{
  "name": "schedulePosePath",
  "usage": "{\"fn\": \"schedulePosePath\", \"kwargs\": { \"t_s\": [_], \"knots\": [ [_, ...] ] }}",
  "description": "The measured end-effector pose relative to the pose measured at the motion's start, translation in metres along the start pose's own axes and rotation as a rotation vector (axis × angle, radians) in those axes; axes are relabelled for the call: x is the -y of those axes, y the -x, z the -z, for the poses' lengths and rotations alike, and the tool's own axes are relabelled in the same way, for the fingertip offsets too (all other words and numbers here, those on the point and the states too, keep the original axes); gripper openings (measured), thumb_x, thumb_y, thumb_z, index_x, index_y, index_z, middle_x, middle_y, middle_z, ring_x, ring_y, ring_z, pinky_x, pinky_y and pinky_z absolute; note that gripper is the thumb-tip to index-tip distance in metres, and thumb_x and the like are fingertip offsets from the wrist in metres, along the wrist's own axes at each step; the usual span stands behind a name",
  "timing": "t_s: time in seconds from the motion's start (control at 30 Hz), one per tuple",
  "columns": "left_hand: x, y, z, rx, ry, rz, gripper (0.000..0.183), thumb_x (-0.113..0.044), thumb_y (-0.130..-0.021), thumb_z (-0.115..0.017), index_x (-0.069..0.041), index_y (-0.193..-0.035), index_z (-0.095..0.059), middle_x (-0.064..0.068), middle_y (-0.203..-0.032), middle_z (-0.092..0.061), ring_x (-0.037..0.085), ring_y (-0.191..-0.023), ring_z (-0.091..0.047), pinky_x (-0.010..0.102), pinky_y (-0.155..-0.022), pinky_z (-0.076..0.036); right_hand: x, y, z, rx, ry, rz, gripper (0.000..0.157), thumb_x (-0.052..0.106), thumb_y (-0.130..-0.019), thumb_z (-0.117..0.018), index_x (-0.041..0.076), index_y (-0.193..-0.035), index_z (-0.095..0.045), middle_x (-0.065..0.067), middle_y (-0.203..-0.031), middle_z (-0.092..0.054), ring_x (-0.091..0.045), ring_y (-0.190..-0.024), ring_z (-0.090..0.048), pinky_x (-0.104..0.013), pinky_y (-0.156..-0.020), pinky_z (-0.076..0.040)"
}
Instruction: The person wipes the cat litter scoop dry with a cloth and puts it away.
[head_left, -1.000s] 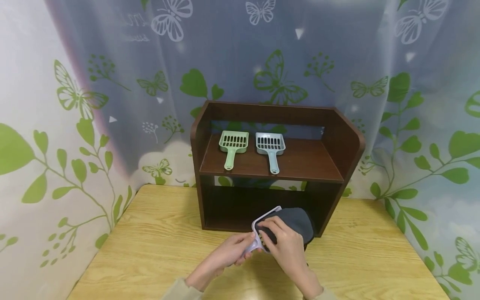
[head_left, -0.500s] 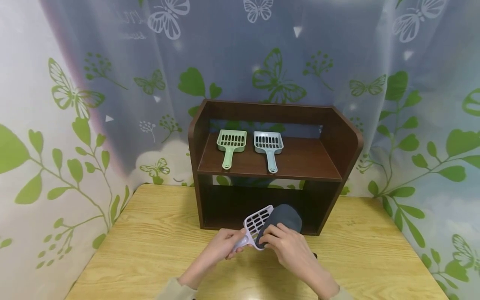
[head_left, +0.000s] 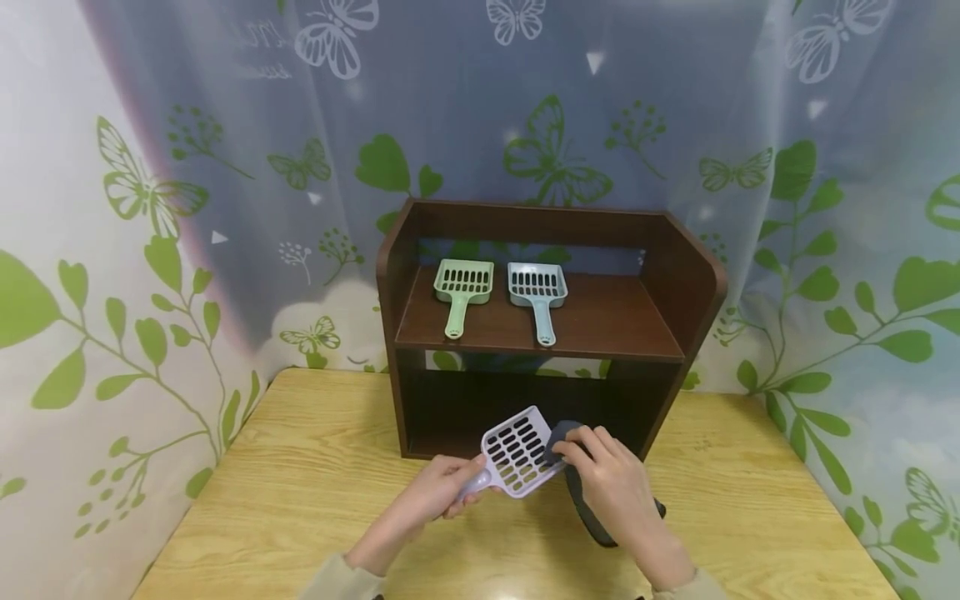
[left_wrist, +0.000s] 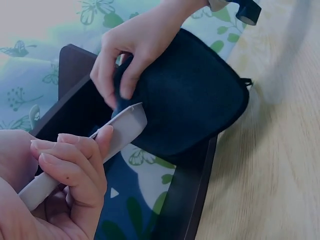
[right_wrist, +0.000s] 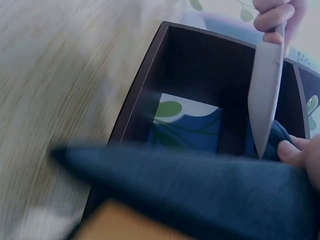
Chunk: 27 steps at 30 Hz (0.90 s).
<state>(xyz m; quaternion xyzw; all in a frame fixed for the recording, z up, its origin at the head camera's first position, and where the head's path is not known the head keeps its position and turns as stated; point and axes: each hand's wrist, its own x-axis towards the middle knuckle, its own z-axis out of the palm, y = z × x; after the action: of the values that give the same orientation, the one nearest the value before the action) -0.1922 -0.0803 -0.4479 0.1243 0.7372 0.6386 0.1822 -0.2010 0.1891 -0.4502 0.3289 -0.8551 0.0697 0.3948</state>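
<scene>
My left hand [head_left: 431,496] grips the handle of a lilac slotted litter scoop [head_left: 477,482], whose pan points up and right in the head view. My right hand [head_left: 615,483] pinches a dark navy cloth [head_left: 560,433] against the pan's far right edge. Part of the cloth hangs below that hand. In the left wrist view the cloth [left_wrist: 195,100] spreads wide behind the scoop [left_wrist: 127,127], showing rounded corners and a small loop. The cloth [right_wrist: 200,185] fills the lower part of the right wrist view, blurred, with the scoop [right_wrist: 265,90] seen edge-on beyond.
A dark brown two-tier shelf [head_left: 600,312] stands on the wood-grain table [head_left: 315,450], just behind my hands. On its upper board lie a green litter scoop [head_left: 458,317] and a blue litter scoop [head_left: 543,321], side by side. A patterned curtain [head_left: 465,83] hangs behind.
The cloth has moved from over the scoop's pan to its right edge, baring the slots. My right hand has shifted right; the scoop has turned its slotted face into view.
</scene>
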Motion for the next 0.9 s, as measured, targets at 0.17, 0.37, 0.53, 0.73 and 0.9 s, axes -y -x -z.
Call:
{"fn": "schedulePosePath", "kwargs": {
  "t_s": [0.17, 0.37, 0.53, 0.73, 0.9],
  "knots": [
    [0.001, -0.002, -0.009, 0.026, 0.003, 0.000, 0.045, -0.030, -0.107, -0.050, 0.009, -0.107, -0.072, -0.001, -0.063, -0.051, 0.001, -0.045, -0.036, 0.014, -0.042, -0.027, 0.005, -0.008, -0.007, 0.003, 0.036, -0.023, 0.034, -0.017, -0.079, -0.067, 0.008, -0.102, -0.073, -0.006, -0.103, -0.064, -0.023, -0.089, -0.060, -0.032, -0.071, -0.056],
    [0.005, -0.004, -0.017, 0.033, 0.013, -0.007, 0.042, -0.027, -0.107, -0.050, 0.008, -0.105, -0.072, -0.003, -0.062, -0.052, 0.001, -0.045, -0.036, 0.014, -0.042, -0.028, 0.010, -0.019, -0.014, 0.019, 0.056, -0.075, 0.021, -0.005, -0.085, -0.075, 0.006, -0.103, -0.072, -0.008, -0.105, -0.063, -0.022, -0.090, -0.060, -0.031, -0.068, -0.056],
    [0.005, -0.003, -0.010, -0.021, 0.026, -0.011, 0.044, -0.030, -0.106, -0.052, 0.010, -0.105, -0.071, -0.003, -0.060, -0.051, 0.000, -0.045, -0.035, 0.014, -0.042, -0.027, 0.006, -0.020, -0.012, -0.026, -0.123, -0.204, 0.023, 0.002, -0.083, -0.082, 0.012, -0.101, -0.073, -0.002, -0.102, -0.062, -0.018, -0.089, -0.062, -0.031, -0.062, -0.055],
    [-0.002, -0.002, -0.001, -0.040, 0.056, -0.006, 0.046, -0.034, -0.106, -0.053, 0.008, -0.102, -0.071, -0.003, -0.061, -0.051, 0.001, -0.044, -0.033, 0.015, -0.042, -0.026, 0.001, -0.014, -0.003, -0.092, -0.494, -0.469, 0.019, 0.001, -0.091, -0.073, 0.011, -0.108, -0.071, 0.000, -0.106, -0.065, -0.014, -0.096, -0.064, -0.018, -0.080, -0.049],
    [-0.007, -0.002, -0.001, -0.016, 0.084, -0.003, 0.046, -0.036, -0.106, -0.052, 0.007, -0.107, -0.069, -0.003, -0.066, -0.053, 0.001, -0.047, -0.034, 0.015, -0.044, -0.026, 0.004, -0.006, 0.002, -0.073, -0.899, -0.823, 0.022, 0.009, -0.103, -0.059, 0.001, -0.123, -0.061, -0.004, -0.116, -0.062, -0.009, -0.101, -0.059, -0.012, -0.084, -0.047]
  ]
}}
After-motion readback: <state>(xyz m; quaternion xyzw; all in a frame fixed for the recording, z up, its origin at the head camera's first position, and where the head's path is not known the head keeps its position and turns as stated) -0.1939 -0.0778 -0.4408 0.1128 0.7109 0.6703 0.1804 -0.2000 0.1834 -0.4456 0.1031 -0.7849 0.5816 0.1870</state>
